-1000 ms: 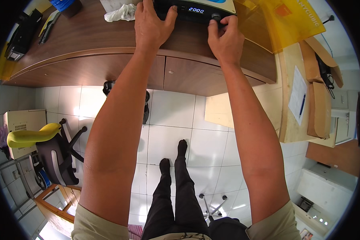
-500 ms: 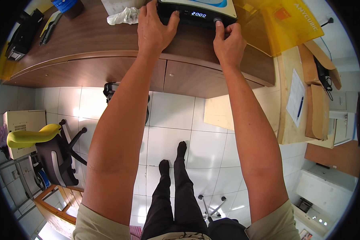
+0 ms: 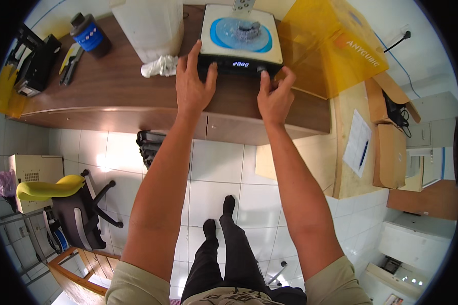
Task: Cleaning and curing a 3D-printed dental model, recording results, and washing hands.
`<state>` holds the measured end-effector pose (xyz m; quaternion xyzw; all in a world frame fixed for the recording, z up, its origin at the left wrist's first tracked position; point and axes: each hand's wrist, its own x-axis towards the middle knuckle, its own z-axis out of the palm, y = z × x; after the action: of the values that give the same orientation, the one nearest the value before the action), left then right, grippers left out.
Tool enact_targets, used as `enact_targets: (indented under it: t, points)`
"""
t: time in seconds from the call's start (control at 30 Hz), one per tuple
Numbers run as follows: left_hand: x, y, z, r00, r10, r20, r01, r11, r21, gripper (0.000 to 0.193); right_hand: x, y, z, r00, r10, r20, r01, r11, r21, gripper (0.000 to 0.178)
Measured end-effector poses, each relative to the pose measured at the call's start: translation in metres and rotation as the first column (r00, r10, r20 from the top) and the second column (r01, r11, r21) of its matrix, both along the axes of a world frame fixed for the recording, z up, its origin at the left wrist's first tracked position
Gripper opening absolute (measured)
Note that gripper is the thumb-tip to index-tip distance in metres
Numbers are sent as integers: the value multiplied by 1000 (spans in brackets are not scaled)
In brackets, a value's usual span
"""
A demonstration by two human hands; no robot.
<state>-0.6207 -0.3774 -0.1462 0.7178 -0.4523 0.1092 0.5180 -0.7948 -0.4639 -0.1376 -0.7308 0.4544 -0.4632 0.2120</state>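
A low box-shaped machine (image 3: 240, 67) with a black front, a lit digital display and a pale top stands on the brown desk. A blue-rimmed round turntable (image 3: 220, 36) on its top carries a grey textured piece (image 3: 247, 32). My left hand (image 3: 193, 86) is open at the machine's left front corner, index finger up along the side and thumb by the front panel. My right hand (image 3: 276, 96) has its thumb tip at the knob (image 3: 261, 69) right of the display. Its index finger is bent apart from the thumb at the right corner; the other fingers curl under.
Left of the machine are a crumpled white tissue (image 3: 160, 67), a cloudy plastic container (image 3: 150, 33), a dark bottle with a blue label (image 3: 90, 36) and a cutter knife (image 3: 71, 63). A yellow transparent cover (image 3: 336, 46) stands at right, near an open cardboard box (image 3: 390, 157).
The view has tilted up, so the machine's top, turntable and grey piece now show. Both hands stay at the machine's front; the right thumb remains at the knob.
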Motion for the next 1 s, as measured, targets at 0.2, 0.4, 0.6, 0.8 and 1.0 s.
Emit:
enact_targets:
  t: [0.2, 0.4, 0.6, 0.8, 1.0]
  points:
    - [-11, 6, 5, 998, -18, -52, 20, 999, 35, 59, -6, 3, -8, 1000, 9, 25, -9, 1000, 17, 59]
    - [-12, 8, 12, 997, -27, -66, 33, 996, 84, 57, -7, 1, 1, 997, 47, 62, -53, 992, 113, 64]
    - [-5, 5, 17, 991, -36, -128, 49, 994, 102, 59, -4, -6, 7, 990, 74, 124, -102, 965, 241, 64]
    - [-10, 7, 21, 982, -29, -186, 65, 979, 194, 66, -44, 7, -1, 944, 246, 221, -319, 850, 419, 56]
    - [-11, 14, 21, 970, 62, -237, -30, 990, 137, 71, -147, 17, 41, 922, 202, 330, -346, 813, 468, 34]
